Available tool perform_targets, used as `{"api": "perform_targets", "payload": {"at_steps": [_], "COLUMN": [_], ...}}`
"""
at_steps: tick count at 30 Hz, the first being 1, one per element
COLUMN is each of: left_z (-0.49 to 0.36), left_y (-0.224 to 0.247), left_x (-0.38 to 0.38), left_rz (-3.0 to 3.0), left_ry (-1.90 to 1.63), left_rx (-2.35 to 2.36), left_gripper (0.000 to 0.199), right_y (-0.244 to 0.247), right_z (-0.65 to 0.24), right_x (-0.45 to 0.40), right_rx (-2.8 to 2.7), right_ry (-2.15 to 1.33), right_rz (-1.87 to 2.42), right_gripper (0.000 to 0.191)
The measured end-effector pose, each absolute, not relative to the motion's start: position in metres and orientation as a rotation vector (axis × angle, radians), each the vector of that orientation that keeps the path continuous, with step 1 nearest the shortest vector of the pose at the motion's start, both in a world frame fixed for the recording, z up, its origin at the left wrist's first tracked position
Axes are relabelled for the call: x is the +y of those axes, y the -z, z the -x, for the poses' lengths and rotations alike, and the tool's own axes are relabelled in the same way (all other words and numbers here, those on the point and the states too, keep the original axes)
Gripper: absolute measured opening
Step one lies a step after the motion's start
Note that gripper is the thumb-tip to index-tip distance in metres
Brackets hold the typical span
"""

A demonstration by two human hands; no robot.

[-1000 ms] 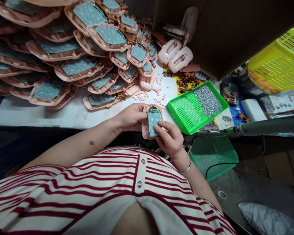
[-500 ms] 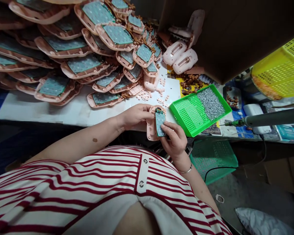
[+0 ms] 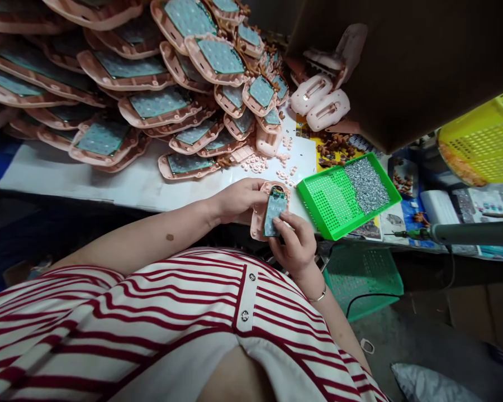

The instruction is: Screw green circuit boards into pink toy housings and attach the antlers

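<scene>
Just past the table's front edge, my left hand grips a pink plastic housing half by its upper side. A blue-green circuit board lies over the housing, a little skewed to its right side. Its top end shows green with small parts and a dark round piece. My right hand holds the lower right of the board, thumb and fingers closed on it and on the housing's edge. Whether the board sits fully inside the housing I cannot tell. Small pink button pieces lie on the table beyond my hands.
Many pink housings with boards are piled at the left and back. A green tray of small screws stands to the right. A power screwdriver juts in from the right, near a yellow basket. A green basket sits below the table.
The view has shifted slightly, so the table's things appear further right. The board has tilted a little within my hands; both hands keep their hold.
</scene>
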State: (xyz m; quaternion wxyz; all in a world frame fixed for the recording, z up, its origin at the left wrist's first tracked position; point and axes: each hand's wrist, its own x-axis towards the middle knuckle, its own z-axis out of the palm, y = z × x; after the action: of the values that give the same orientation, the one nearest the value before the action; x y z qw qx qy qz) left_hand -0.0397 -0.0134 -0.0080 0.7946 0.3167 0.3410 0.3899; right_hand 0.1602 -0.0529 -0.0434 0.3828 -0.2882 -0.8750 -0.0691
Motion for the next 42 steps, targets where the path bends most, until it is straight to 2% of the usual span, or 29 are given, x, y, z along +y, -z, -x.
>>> {"api": "perform_targets", "payload": {"at_steps": [5, 8, 11, 13, 19, 23, 33, 42], "left_z": [0.046, 0.044, 0.039, 0.038, 0.037, 0.036, 0.036, 0.035], "left_y": [0.01, 0.008, 0.009, 0.011, 0.012, 0.011, 0.016, 0.017], "left_x": [-0.012, -0.014, -0.015, -0.015, -0.015, -0.015, -0.013, -0.012], "left_rz": [-0.593, -0.69, -0.763, -0.786, -0.844, -0.903, -0.883, -0.774], "left_ry": [-0.857, -0.854, -0.876, -0.867, -0.857, -0.846, -0.878, -0.922], "left_rx": [0.639, 0.652, 0.737, 0.767, 0.747, 0.734, 0.779, 0.787], "left_gripper": [0.021, 0.028, 0.039, 0.038, 0.035, 0.023, 0.027, 0.041], "right_y": [0.04, 0.041, 0.041, 0.038, 0.013, 0.004, -0.003, -0.008], "right_z": [-0.156, -0.152, -0.149, -0.149, -0.146, -0.138, -0.138, -0.138], "right_x": [-0.053, -0.054, -0.056, -0.056, -0.037, -0.019, -0.005, -0.002], "right_rx": [-2.266, -2.269, -2.31, -2.301, -2.021, -2.022, -2.188, -2.105], "right_ry": [0.26, 0.272, 0.181, 0.084, -0.101, -0.229, -0.331, -0.507], "right_rz": [0.74, 0.738, 0.724, 0.736, 1.052, 1.107, 1.076, 1.191], "right_gripper": [0.046, 0.052, 0.06, 0.06, 0.033, 0.018, 0.008, 0.005]}}
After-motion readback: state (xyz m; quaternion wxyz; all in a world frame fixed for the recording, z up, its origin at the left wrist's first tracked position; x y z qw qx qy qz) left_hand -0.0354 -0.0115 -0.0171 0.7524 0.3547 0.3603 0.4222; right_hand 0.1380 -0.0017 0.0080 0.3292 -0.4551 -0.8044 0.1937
